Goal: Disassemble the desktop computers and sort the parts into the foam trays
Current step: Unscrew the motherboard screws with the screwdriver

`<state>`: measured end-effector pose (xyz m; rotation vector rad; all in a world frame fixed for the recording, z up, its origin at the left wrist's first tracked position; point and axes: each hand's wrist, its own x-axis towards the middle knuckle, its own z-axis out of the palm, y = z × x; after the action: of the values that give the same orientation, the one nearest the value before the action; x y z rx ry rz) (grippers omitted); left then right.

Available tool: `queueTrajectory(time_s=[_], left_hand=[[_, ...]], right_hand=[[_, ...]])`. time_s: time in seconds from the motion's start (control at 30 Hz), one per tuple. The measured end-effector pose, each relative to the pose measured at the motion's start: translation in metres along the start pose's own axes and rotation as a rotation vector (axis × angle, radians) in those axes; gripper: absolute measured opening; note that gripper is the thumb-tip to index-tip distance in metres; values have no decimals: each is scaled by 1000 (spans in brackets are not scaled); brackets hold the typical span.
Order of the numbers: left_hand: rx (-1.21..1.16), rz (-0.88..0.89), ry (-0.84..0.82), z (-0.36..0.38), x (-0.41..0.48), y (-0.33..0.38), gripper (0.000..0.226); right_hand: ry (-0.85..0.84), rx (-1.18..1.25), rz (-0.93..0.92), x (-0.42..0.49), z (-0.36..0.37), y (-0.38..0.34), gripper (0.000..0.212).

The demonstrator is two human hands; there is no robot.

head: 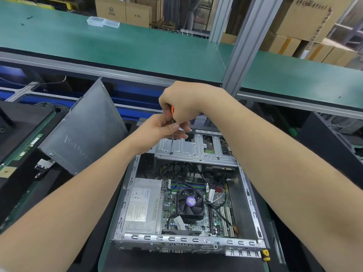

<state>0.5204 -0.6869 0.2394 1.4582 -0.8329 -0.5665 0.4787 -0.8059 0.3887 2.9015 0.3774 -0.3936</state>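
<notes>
Clearly early going: the computer (184, 209) is lying open at centre, its side panel (84, 130) already off and leaning at ten o'clock, but the power supply (141, 205), fan (190, 202), cables and drive cage (196, 149) are all still sitting inside. The right hand (182, 101) is curling round the orange handle of the screwdriver (172, 143) from above. The left hand (157, 130) is pinching the shaft lower down, steadying it. The tip is resting on a screw at the cage's seven o'clock corner, so probably the cage is being unfastened now, with nearly every part still waiting to be pulled and sorted. The black tray (23, 118) at nine o'clock is holding what look like green boards, too small to tell. The bare metal case rim with cut tabs is running round the opening, close under both forearms. The panel is crowding the left forearm, the grey post (245, 46) is standing just behind the right hand at one o'clock, and a second computer (330, 142) is sitting at three o'clock. Most open room is lying toward six o'clock and straight up.
</notes>
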Motion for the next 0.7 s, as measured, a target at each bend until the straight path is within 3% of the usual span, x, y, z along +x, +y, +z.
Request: queueTrajectory(time_s=[0.07, 0.2, 0.3, 0.47, 0.7], left_hand=[[-3, 24, 23, 1, 0, -2, 21], [-35, 44, 107, 2, 0, -5, 15], [-95, 56, 158, 6, 1, -8, 15], [-61, 59, 228, 10, 5, -9, 21], [13, 12, 98, -1, 3, -9, 26]], right_hand=[[60, 98, 5, 1, 3, 1, 6], [247, 175, 174, 7, 13, -3, 54], [281, 81, 408, 13, 15, -11, 64], [192, 43, 286, 13, 12, -7, 30], [85, -19, 36, 1, 2, 1, 8]])
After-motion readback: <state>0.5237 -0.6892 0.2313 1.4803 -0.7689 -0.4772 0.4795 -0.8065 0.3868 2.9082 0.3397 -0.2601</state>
